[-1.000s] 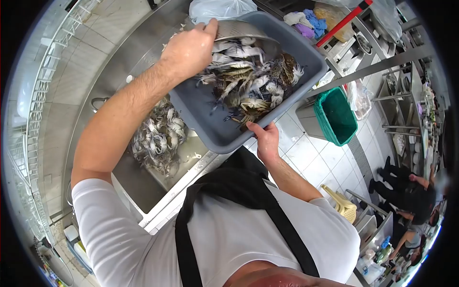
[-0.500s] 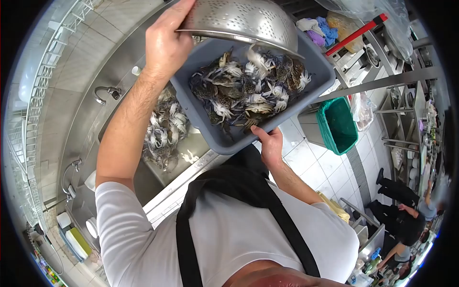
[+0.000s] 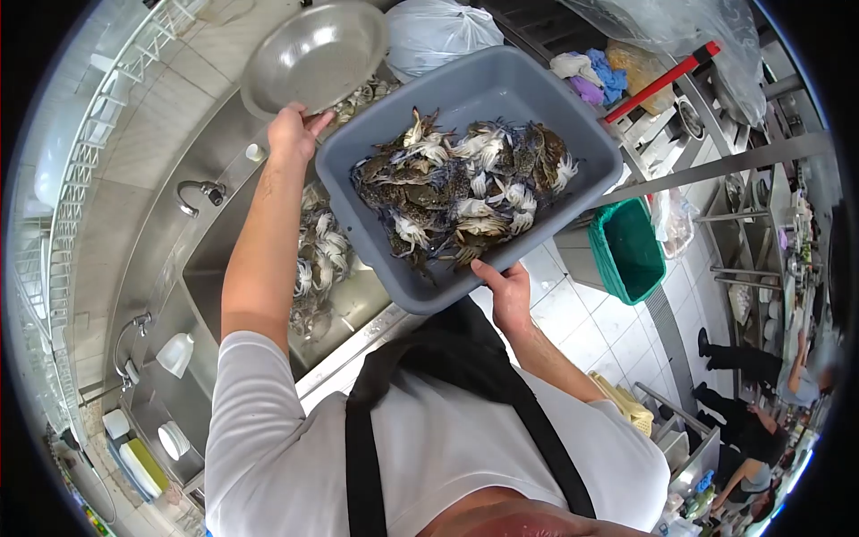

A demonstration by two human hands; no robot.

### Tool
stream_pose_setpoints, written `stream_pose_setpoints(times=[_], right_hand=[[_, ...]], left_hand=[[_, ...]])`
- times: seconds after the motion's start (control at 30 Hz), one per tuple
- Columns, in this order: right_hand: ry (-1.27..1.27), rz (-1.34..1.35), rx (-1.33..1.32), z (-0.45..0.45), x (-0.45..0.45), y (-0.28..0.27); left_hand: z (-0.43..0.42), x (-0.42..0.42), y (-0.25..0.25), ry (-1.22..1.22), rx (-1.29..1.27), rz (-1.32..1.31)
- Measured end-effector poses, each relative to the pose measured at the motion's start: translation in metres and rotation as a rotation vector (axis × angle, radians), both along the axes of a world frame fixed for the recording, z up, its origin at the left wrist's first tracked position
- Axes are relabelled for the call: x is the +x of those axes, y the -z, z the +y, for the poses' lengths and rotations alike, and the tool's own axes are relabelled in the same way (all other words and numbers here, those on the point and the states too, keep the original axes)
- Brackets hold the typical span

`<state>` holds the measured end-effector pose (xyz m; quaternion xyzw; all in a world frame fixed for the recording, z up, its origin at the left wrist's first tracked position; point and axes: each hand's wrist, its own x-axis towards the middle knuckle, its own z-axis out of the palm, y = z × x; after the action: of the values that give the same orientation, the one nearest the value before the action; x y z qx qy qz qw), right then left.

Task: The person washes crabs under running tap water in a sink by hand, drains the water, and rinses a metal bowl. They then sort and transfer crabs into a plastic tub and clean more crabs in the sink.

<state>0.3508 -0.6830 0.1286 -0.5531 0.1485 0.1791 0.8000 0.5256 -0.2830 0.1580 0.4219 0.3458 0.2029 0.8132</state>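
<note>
My left hand (image 3: 293,134) is at the near rim of a metal colander (image 3: 315,55), its fingers closed at the edge. The colander's hollow side faces me, and its bowl looks bare inside. With my right hand (image 3: 506,294) I grip the near rim of a grey plastic tub (image 3: 358,255), thumb over the edge. Inside the tub lies a heap of crabs (image 3: 465,188) with pale undersides and dark speckled shells. More crabs (image 3: 320,255) lie in the metal sink (image 3: 358,300) below, partly hidden by the tub and my left forearm.
A faucet (image 3: 201,192) stands at the sink's back edge. A white plastic bag (image 3: 440,38) sits beyond the tub. A bin with a green liner (image 3: 631,242) stands on the tiled floor to the right. Other people (image 3: 752,430) are farther off at lower right.
My left hand has swung the colander from over the tub to the upper left and turned its hollow side into view. My right hand stays on the tub's rim.
</note>
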Motion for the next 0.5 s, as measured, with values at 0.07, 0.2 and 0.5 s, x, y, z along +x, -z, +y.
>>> stream_pose_setpoints(times=[0.07,0.2,0.5], right_hand=[[0.018,0.009,-0.012,-0.002,0.0,0.003],[0.212,0.037,0.077,0.002,0.009,0.005],[0.317,-0.039,0.068,-0.011,0.022,0.001]], left_hand=[[0.003,0.01,0.013,0.05,-0.105,0.009],[0.029,0.022,0.05,0.128,0.065,0.232],[0.038,0.002,0.097,0.172,-0.08,0.215]])
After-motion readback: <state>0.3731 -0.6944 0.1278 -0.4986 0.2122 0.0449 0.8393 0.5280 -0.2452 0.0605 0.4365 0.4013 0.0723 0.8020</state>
